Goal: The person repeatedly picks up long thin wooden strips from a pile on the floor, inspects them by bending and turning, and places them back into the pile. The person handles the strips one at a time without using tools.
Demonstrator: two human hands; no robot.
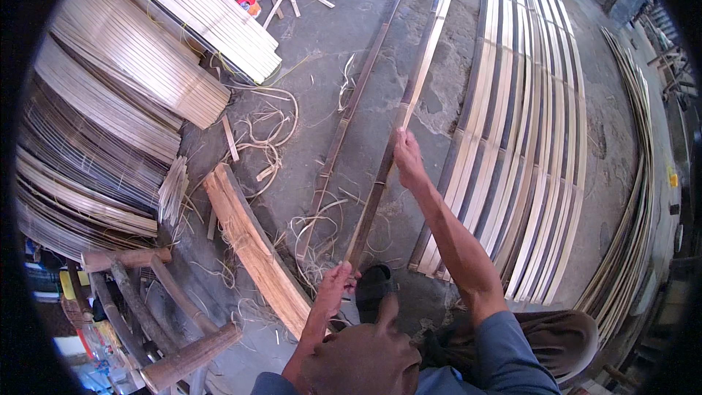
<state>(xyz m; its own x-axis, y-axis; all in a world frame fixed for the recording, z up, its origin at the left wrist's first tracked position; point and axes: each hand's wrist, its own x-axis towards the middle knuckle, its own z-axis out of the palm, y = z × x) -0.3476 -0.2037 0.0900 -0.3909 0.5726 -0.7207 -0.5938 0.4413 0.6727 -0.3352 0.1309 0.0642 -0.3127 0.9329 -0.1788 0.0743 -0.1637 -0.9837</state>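
Note:
A long split bamboo strip (379,178), dark on one side and pale on the other, runs away from me toward the far edge. My right hand (407,153) is closed round it partway along. At its near end my left hand (336,282) has its fingers closed at the strip, partly hiding the tip. A second, darker bamboo strip (341,129) lies on the floor to the left, roughly alongside. To the right, a long row of pale and dark bamboo strips (504,153) lies side by side on the floor.
A thick split timber piece (252,238) lies left of my left hand, near a wooden log stand (194,358). Bundled slats (139,51) are stacked at the far left. Curled shavings (274,135) litter the floor. Thin long strips (632,249) lie at the right edge.

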